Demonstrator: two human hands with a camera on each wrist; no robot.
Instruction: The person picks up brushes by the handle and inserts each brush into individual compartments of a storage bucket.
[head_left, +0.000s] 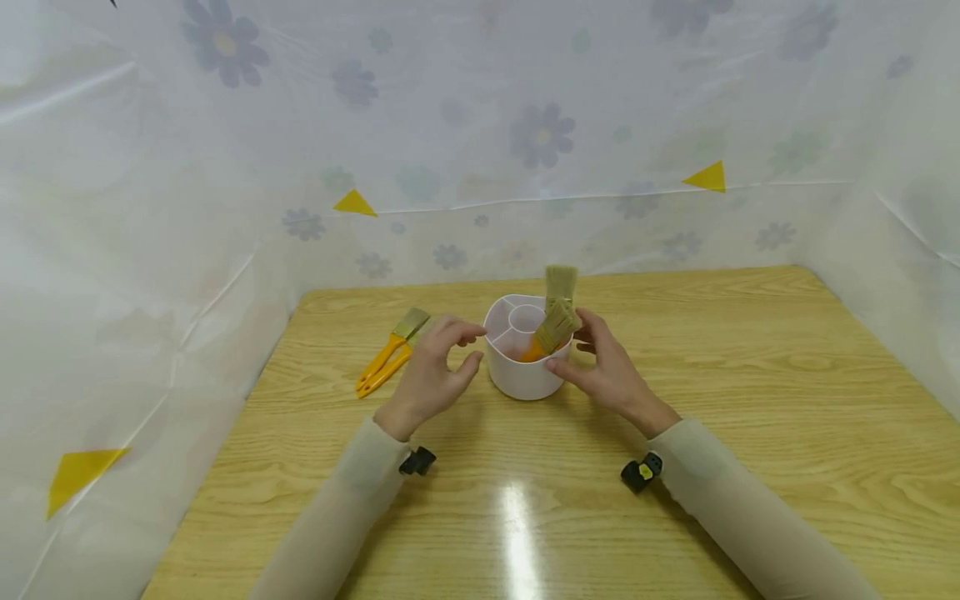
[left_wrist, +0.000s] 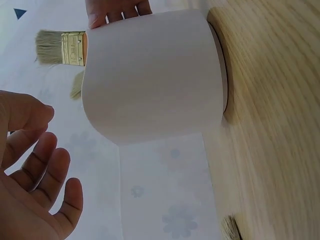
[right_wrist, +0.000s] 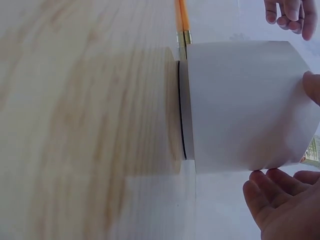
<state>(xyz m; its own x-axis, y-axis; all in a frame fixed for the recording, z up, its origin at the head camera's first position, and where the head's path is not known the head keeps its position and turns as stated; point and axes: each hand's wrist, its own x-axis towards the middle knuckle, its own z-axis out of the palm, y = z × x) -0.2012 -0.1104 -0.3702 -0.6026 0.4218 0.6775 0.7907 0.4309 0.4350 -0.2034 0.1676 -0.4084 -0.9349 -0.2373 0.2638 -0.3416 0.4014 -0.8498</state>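
A white round divided organizer stands on the table, with a ring-shaped compartment in its middle. Two paintbrushes lean in its right part, bristles up: one upright brush and one tilted brush. My right hand holds the organizer's right side, thumb on the front near the rim and fingertips against the wall. Beside the left rim hovers my left hand, its fingers loosely bent around nothing; the left wrist view shows a gap between that hand and the organizer.
Two more paintbrushes with orange handles lie on the wooden table, left of the organizer and partly behind my left hand. A flower-patterned sheet hangs along the back and sides, with yellow triangles on it.
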